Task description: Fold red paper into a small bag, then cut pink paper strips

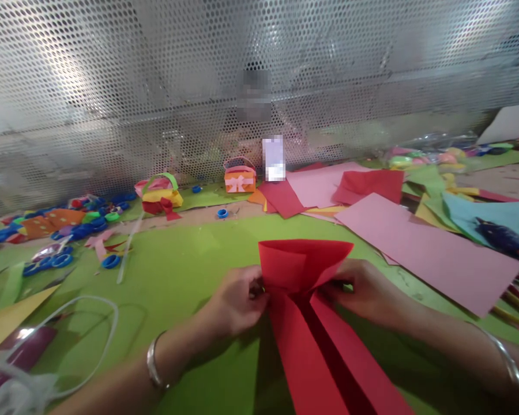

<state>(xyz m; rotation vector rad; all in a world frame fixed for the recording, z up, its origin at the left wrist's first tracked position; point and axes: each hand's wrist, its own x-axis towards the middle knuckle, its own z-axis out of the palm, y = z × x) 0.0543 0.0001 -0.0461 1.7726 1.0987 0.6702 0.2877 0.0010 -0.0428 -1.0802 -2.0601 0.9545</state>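
A folded sheet of red paper (294, 346) stretches from the bottom edge toward the middle, with its far end raised into a wide flap. Down its length runs a dark gap between two long folded panels. My left hand (240, 300) pinches the paper's left side just below the flap. On the opposite side, my right hand (367, 291) grips the right edge, some of its fingers hidden behind the paper. Under both hands lies a green sheet (190, 259) covering the table.
Pink sheets (428, 248) and other coloured papers lie right. Small paper baskets, one orange (240, 181) and one yellow (164, 196), stand behind. Blue-handled scissors (52, 262) and a white cord (112, 323) are left. A perforated metal panel (155, 86) rises at the back.
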